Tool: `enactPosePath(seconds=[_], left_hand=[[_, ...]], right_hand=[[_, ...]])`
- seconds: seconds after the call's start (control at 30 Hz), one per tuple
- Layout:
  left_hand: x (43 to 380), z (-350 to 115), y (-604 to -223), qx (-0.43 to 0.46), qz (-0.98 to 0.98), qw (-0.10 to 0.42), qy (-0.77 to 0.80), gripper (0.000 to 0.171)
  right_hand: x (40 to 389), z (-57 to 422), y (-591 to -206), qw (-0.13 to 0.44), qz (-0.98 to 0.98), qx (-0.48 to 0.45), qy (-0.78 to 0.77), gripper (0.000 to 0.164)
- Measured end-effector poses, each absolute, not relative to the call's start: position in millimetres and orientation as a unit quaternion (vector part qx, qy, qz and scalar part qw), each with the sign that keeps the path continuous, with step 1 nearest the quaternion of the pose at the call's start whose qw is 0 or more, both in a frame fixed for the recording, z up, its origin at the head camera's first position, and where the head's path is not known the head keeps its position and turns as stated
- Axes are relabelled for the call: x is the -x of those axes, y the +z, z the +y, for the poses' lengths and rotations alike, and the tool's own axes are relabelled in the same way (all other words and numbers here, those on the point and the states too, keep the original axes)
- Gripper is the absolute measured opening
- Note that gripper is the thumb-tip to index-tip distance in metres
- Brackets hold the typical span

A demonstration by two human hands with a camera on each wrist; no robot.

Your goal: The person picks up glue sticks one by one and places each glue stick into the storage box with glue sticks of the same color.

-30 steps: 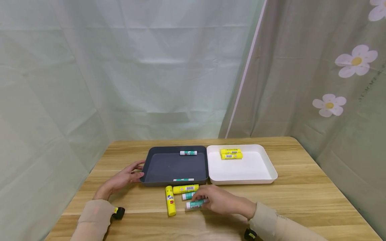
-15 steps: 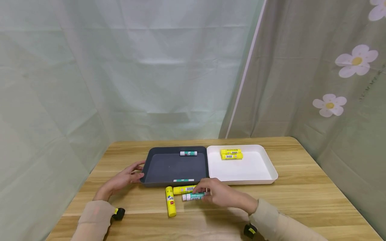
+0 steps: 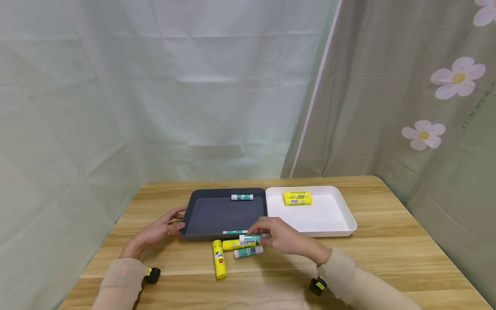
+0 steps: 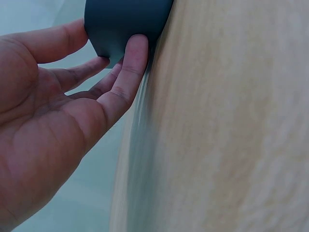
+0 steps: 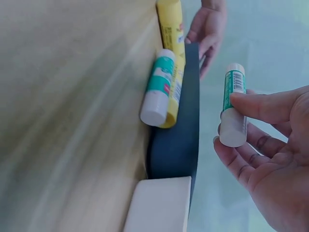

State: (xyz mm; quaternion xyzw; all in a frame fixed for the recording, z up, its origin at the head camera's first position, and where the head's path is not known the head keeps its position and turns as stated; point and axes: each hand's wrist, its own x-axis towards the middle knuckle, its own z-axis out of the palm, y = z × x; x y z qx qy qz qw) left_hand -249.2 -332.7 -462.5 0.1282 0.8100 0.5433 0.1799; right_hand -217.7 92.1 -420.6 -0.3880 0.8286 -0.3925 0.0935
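In the head view my right hand pinches a white-and-green glue stick between thumb and fingers, raised over the front of the dark grey tray. The right wrist view shows this held glue stick apart from everything else. Below it lie another green glue stick and a yellow glue stick. A second yellow one lies lengthwise to their left. My left hand touches the grey tray's left end with extended fingers; in the left wrist view they rest against the tray's outer wall.
Two yellow glue sticks lie in the white tray, which adjoins the grey tray on its right. Inside the grey tray are a green glue stick at the back and another by the front wall. Curtains hang behind the wooden table.
My right hand has lifted the nearest green glue stick off the table and carried it away from me toward the grey tray's front edge. My left hand has stayed at the tray.
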Motion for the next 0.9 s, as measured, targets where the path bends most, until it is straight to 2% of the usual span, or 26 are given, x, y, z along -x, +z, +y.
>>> enactPosePath(seconds=[0.37, 0.9], left_hand=[[250, -334, -463, -0.134, 0.81, 0.179, 0.541, 0.071], [249, -334, -463, -0.131, 0.814, 0.181, 0.536, 0.072]], right_hand=[[234, 93, -416, 0.041, 0.83, 0.411, -0.376, 0.031], [254, 83, -400, 0.061, 0.838, 0.381, -0.387, 0.031]])
